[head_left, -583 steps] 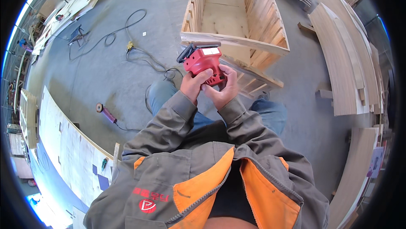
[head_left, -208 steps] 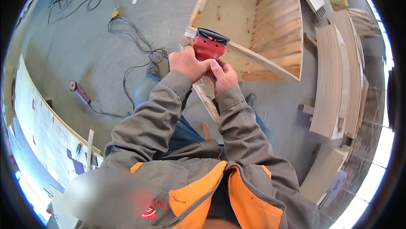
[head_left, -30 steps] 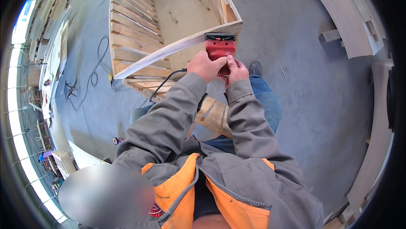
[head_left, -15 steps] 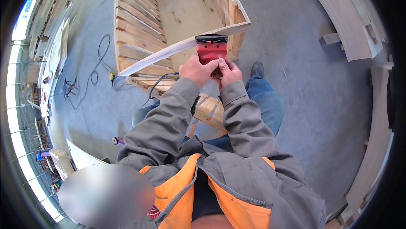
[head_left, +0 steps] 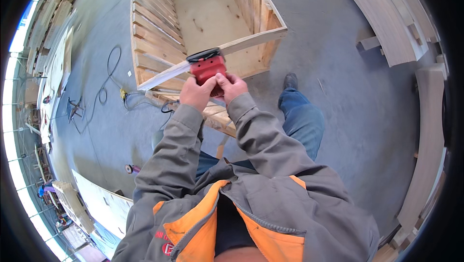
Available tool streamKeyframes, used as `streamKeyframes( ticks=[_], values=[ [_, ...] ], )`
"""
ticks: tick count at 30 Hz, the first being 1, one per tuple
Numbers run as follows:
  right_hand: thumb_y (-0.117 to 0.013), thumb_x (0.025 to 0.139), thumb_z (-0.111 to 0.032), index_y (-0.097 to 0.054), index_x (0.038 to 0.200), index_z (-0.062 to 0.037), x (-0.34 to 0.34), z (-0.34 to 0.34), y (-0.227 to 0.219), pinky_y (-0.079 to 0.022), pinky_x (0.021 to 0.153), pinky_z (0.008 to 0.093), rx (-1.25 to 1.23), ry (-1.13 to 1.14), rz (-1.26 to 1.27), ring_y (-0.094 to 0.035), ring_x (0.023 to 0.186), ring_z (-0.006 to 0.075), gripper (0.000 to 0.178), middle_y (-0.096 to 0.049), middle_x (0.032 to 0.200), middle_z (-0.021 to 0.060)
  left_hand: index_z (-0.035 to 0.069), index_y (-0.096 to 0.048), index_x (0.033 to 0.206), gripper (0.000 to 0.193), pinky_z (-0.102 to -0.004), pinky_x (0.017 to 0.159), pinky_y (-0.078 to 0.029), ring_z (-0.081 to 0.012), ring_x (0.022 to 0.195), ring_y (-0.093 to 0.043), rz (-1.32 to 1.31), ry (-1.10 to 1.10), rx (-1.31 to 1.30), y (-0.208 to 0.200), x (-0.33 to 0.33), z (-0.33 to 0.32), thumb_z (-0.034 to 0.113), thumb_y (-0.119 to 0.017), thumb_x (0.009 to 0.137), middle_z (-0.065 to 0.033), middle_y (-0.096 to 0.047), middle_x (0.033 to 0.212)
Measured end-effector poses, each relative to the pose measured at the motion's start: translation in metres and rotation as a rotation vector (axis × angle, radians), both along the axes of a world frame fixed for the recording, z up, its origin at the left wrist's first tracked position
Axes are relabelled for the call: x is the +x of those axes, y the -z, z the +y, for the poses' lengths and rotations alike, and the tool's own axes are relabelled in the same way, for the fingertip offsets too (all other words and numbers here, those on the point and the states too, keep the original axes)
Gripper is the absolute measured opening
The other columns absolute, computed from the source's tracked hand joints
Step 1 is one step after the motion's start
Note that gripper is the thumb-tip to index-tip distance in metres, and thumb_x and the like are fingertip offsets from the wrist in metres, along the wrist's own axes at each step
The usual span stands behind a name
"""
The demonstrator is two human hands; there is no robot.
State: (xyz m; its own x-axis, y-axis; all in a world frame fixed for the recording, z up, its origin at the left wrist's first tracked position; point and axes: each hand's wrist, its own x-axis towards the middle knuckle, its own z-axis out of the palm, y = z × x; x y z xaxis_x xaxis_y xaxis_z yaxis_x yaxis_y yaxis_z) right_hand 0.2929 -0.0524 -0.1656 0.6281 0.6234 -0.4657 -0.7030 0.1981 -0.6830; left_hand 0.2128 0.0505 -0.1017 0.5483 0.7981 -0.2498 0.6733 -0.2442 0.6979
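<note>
A red corded sander (head_left: pixel 208 68) with a black pad is pressed against the near end rail (head_left: pixel 253 41) of a long slatted wooden crate (head_left: pixel 157 37), left of the rail's middle. My left hand (head_left: pixel 196 94) wraps round the left side of the sander's body. From the right, my right hand (head_left: pixel 233 87) grips the same tool, its thumb close to the left one. Part of the sander's body is hidden behind my fingers. A black cord (head_left: pixel 168 108) shows beside my left wrist.
A cable with a yellow connector (head_left: pixel 123 93) loops over the floor at left. Below the crate's near end is a wooden support (head_left: pixel 221 122). Curved wooden panels (head_left: pixel 430 131) line the right side. Further left lie white sheets (head_left: pixel 99 194) and another tool (head_left: pixel 131 169).
Both hands have slid the sander leftward along the crate's end rail, from near its middle toward its left part. My grip on it looks the same.
</note>
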Motion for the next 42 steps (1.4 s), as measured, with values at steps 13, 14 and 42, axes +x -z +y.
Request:
streamKeyframes(
  ticks=[13, 14, 42],
  values=[
    [-0.066, 0.104, -0.024, -0.048, 0.147, 0.0022, -0.014, 0.02, 0.017, -0.063, 0.08, 0.0379, 0.149, 0.216, 0.176, -0.072, 0.097, 0.0241, 0.054, -0.069, 0.119, 0.0144, -0.011, -0.07, 0.109, 0.073, -0.0415, 0.089, -0.056, -0.0353, 0.104, -0.073, -0.065, -0.085, -0.074, 0.015, 0.007, 0.001, 0.056, -0.081, 0.081, -0.026, -0.074, 0.108],
    [-0.066, 0.104, -0.024, -0.048, 0.147, 0.0018, -0.006, 0.016, 0.018, -0.064, 0.079, 0.0382, 0.129, 0.232, 0.165, -0.072, 0.097, 0.024, 0.053, -0.069, 0.12, 0.0144, -0.011, -0.07, 0.109, 0.073, -0.0415, 0.089, -0.055, -0.0355, 0.104, -0.073, -0.03, -0.073, -0.044, 0.014, 0.016, -0.006, 0.055, -0.08, 0.082, -0.026, -0.074, 0.108],
    [-0.066, 0.103, -0.023, -0.065, 0.129, 0.0031, 0.131, -0.083, 0.042, -0.062, 0.07, 0.0336, -0.021, 0.358, 0.059, -0.071, 0.087, 0.0192, 0.037, -0.071, 0.108, 0.0125, -0.01, -0.073, 0.11, 0.048, -0.0331, 0.07, -0.06, -0.0182, 0.083, -0.074, -0.284, 0.013, -0.472, 0.033, 0.153, -0.105, 0.033, -0.081, 0.092, -0.0141, -0.075, 0.1]
  ],
)
